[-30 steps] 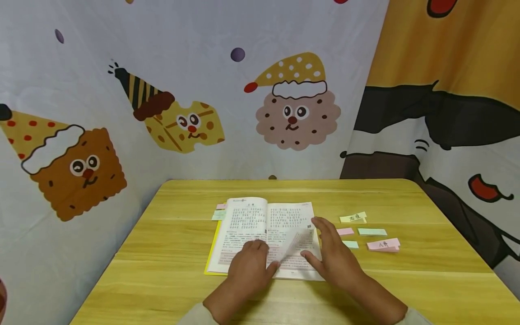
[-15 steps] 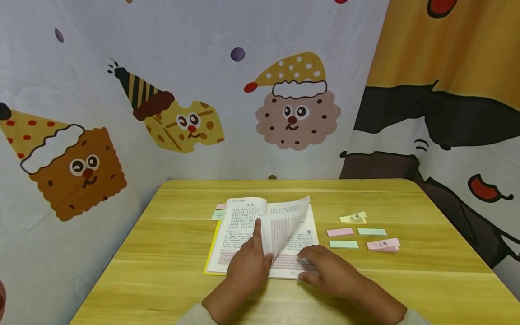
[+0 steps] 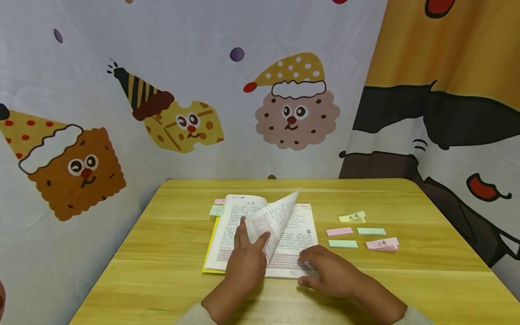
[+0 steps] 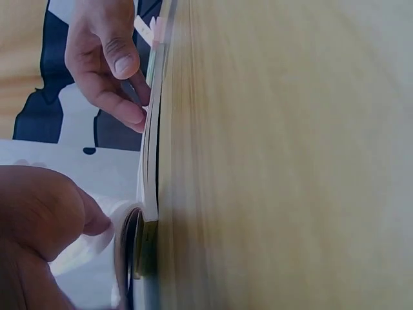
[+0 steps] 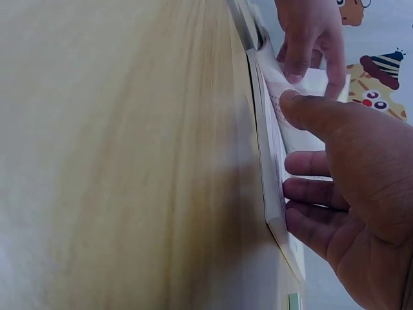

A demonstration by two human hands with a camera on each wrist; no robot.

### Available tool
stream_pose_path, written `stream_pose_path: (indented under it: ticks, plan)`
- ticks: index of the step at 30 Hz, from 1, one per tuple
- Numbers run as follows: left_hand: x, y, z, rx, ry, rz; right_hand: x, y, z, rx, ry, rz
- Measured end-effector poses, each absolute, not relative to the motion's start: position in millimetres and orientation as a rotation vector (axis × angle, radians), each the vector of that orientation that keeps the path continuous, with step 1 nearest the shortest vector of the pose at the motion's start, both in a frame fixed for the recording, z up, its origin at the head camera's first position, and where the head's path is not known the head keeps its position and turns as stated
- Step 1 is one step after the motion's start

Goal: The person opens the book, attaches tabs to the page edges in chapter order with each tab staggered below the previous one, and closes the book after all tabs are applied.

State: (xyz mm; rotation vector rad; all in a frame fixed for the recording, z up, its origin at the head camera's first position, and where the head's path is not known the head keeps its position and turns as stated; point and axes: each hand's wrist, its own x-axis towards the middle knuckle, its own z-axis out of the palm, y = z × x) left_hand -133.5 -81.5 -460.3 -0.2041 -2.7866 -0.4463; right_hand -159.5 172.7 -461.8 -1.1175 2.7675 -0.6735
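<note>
An open book with printed Chinese text lies on the wooden table, its yellow cover showing along the left side. One leaf stands raised and curled over the middle, leaning left. My left hand rests on the left page with fingers extended, the thumb spread over the lifted leaf. On the lower right page lies my right hand, its fingers loosely bent, nothing held in them. The right wrist view shows the right hand at the book's edge, with the left hand beyond it.
Right of the book lie several paper strips: a yellow one and a pink one with handwriting, plus plain pink and green ones. Pink and green tabs stick out at the book's left. A cartoon-print curtain hangs behind the table.
The leaf has swung from the right page up and leftward. My left thumb has spread out over it. My right hand has drawn down from the right edge to the lower page.
</note>
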Motion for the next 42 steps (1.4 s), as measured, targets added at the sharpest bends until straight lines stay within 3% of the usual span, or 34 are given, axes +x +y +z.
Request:
stream_pose_path:
  ticks: [18, 31, 42]
  plan:
    - [-133.3, -84.5, -459.0, -0.131, -2.82, -0.336, -159.1, 173.7, -465.5, -1.09, 2.761, -0.699]
    - [-130.9, -81.9, -453.9, -0.321, -2.904, -0.17, -158.4, 174.0, -465.1, -1.082, 2.757, -0.693]
    - [-130.1, -82.4, -453.1, -0.214, -2.904, -0.164, -158.5, 172.9, -463.5, -1.049, 2.76, -0.681]
